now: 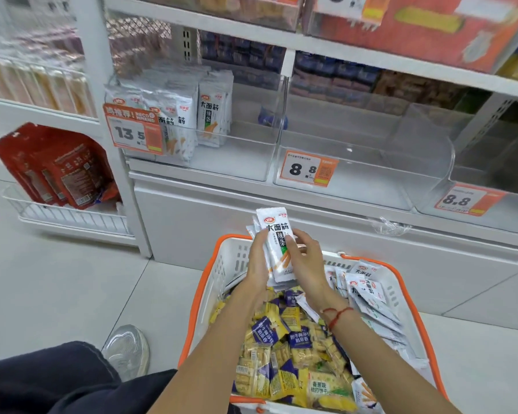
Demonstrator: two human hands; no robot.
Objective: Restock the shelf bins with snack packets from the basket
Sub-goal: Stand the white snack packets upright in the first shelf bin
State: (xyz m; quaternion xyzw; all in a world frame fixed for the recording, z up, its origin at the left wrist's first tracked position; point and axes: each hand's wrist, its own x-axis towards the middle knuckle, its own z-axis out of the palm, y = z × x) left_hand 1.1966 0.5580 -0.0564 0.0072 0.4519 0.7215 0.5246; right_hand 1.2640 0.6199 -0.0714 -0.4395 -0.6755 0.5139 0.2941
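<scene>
Left hand (259, 258) and right hand (304, 259) both grip one stack of white packets (277, 249), held upright over the far end of the basket (210, 282). Left fingers wrap the stack's left edge; right thumb and fingers pinch its right edge. Neither hand is free.

Location: stack is in the air between my hands, clear of the basket load. Below my wrists lie yellow-and-purple packets (278, 339); to the right of my right hand, loose white packets (368, 294) of the same print as the stack.

Target, judged: left bin (251, 150), up and left of my hands, already holds matching white packets (192, 115) standing on end. The middle bin (371, 174), up and right, looks nearly bare.

Handling, judged:
- Light; weight is no concern.
- Film looks glossy, so packets likely slide against each other. A stack pinched at one end may fan out or shed its middle.
- Soft and flexible; contents probably bend rather than break, but hard squeezing could crease them.
- Best hold: squeeze across both long edges near mid-height, faces pressed together, as now.
- For one-hand transfer, span the stack's thickness with thumb on front face, fingers behind.

Step in hand, judged: squaring the stack before lifting it to the left bin.
</scene>
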